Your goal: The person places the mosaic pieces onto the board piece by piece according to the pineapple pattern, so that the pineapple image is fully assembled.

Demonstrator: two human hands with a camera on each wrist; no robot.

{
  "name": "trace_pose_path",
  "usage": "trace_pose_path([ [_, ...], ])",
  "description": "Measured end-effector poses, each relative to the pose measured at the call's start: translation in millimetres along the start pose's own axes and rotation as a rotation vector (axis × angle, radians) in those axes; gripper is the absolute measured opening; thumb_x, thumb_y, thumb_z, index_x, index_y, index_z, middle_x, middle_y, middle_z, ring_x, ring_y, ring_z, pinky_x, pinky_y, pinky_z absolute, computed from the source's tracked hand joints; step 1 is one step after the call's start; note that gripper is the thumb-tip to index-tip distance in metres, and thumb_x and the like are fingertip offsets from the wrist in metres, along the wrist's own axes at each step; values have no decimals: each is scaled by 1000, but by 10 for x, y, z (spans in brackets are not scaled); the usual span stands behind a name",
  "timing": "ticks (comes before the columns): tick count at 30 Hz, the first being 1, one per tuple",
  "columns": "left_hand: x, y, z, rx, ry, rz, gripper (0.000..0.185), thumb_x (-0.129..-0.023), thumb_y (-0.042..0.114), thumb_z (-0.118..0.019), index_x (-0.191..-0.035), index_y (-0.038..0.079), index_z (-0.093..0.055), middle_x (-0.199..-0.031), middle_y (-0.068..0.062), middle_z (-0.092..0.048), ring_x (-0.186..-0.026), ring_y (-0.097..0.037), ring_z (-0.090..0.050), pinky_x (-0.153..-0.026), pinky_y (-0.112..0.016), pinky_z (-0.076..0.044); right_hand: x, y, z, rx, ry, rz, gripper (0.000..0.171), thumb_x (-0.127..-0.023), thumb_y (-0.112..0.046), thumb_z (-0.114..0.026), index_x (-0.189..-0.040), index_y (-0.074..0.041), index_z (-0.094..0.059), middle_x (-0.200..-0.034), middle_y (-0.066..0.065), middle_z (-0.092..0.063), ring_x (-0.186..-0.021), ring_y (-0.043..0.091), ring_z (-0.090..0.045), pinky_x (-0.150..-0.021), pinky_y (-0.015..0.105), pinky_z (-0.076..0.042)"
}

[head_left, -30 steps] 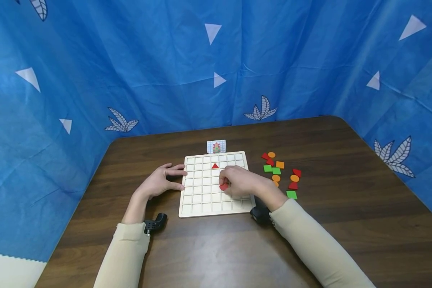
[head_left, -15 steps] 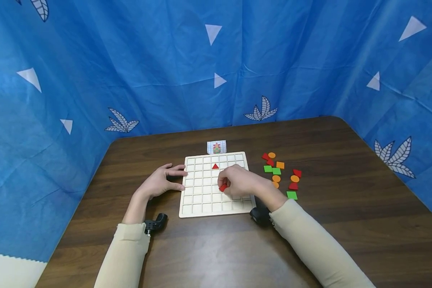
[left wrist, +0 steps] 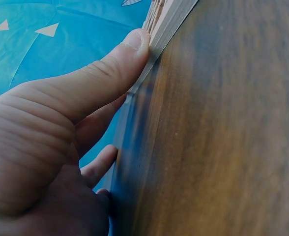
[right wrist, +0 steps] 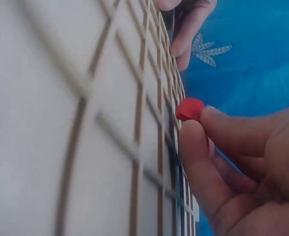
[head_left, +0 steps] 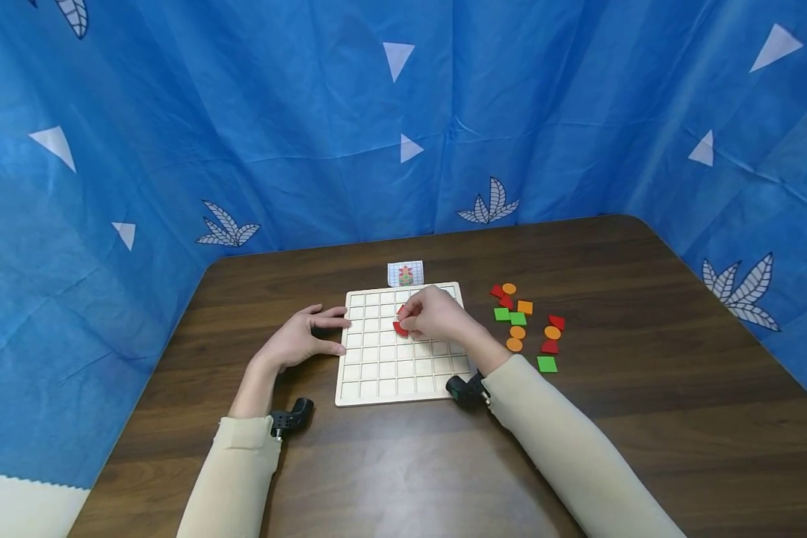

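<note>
A pale wooden grid board [head_left: 385,370] lies on the dark wooden table [head_left: 645,388]. My right hand [head_left: 433,315] is over the board's upper middle and pinches a small red piece [head_left: 400,327] between thumb and fingers; the right wrist view shows the red piece [right wrist: 189,108] just above the board [right wrist: 61,123]. A red triangle sits in a cell right behind it, mostly hidden by the hand. My left hand [head_left: 302,338] rests on the table, fingers straight, thumb [left wrist: 105,73] and fingertips touching the board's left edge [left wrist: 166,22].
Several loose red, orange and green pieces [head_left: 526,326] lie on the table right of the board. A small pattern card [head_left: 405,273] stands behind the board's far edge. Blue patterned cloth [head_left: 403,119] walls the table on three sides.
My right hand has carried the red piece from the board's middle right up and to the left, next to the red triangle. The left hand has stayed put.
</note>
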State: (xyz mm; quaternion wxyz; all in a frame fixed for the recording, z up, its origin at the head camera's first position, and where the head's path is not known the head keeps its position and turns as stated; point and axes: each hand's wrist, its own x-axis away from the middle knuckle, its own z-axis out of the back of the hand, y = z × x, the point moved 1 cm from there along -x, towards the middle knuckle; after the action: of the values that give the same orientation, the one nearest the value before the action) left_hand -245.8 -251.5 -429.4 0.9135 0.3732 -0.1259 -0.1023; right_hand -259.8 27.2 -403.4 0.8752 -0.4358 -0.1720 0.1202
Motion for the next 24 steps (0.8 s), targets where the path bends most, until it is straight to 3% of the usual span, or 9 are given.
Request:
trace_pose_path([
  [7,0,15,1,-9,2,-9,49,-67,42,-82,-114,37,-68,-140,20,-47,-147,-24,-8,-114,-59,-14,-133,-149,-107,102,85,62,6,-84,-17,-71,-80,-13,-73,-69,4,-70,-60,15,-65,-60,24,-45],
  [15,-1,20,-4,-11,3,-7,48,-68,41,-82,-114,36,-69,-140,20,-48,-147,-23,-8,-114,-59,-14,-169,-170,-203,272,206,94,11,-84,-17,-67,-74,-17,-72,-72,-5,-66,-69,14,-56,-59,24,-44],
  [19,3,17,-2,-6,6,-7,48,-68,40,-83,-113,36,-69,-140,19,-48,-147,-23,-8,-115,-58,-14,-162,-174,-223,294,202,109,12,-84,-18,-67,-73,-17,-71,-72,-5,-66,-69,14,-56,-58,25,-44],
  [24,7,7,1,-3,-1,-14,47,-68,41,-83,-113,35,-69,-140,18,-48,-147,-24,-9,-115,-58,-13,-132,-171,-240,319,137,163,3,-81,-18,-70,-80,-18,-73,-70,-7,-65,-67,10,-56,-60,23,-45],
])
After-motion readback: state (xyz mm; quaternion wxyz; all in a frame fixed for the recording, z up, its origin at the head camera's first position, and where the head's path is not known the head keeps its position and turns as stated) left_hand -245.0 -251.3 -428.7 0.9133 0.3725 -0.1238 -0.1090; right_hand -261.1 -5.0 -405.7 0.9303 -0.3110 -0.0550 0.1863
